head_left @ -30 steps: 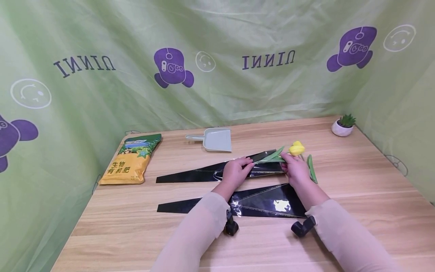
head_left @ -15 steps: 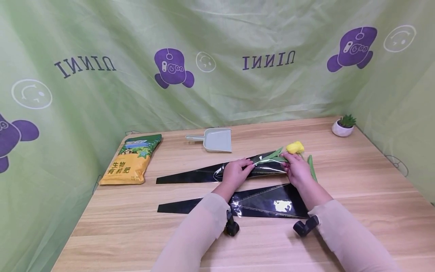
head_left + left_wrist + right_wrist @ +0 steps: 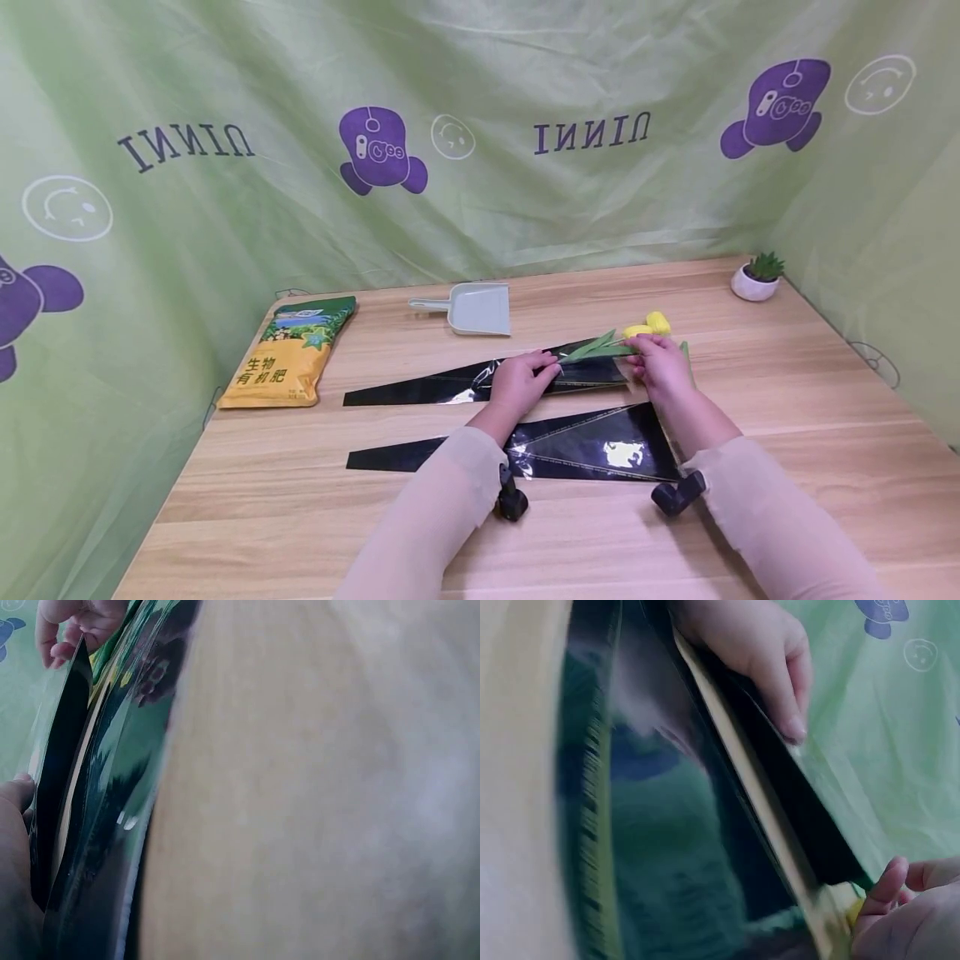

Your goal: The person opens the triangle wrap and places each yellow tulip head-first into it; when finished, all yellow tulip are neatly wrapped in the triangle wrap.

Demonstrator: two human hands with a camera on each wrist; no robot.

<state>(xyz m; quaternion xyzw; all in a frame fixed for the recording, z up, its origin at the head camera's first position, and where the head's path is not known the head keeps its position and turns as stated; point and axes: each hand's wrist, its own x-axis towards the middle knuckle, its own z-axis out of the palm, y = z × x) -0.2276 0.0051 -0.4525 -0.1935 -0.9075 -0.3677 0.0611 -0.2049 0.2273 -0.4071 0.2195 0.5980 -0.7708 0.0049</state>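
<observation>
Toward the middle of the wooden tabletop (image 3: 247,517), your two hands meet at the far sleeve (image 3: 420,387), a shiny black wrapper lying flat with its narrow end to the left. Your left hand (image 3: 517,383) rests over its middle, thumb and fingers pinching it by the upper edge, close to the lower tips of some green leaves (image 3: 592,346). Your right hand (image 3: 660,367) has its grip pinched on the yellow flowers (image 3: 657,322), whose two blooms lie just past the sleeve's wide end, side by side at your fingertips. The leaves stretch between your hands along that sleeve; you cannot tell how far the stems reach inside it. Nearer to you, the near sleeve (image 3: 585,446) lies flat under your forearms, a bright reflection on its wide end. A small black camera (image 3: 677,496) sits at your right cuff. Behind your hands is a pale grey-green dustpan (image 3: 480,308), with an orange and green bag (image 3: 288,358) at the far left and a small potted plant (image 3: 756,279) at the far right corner.
</observation>
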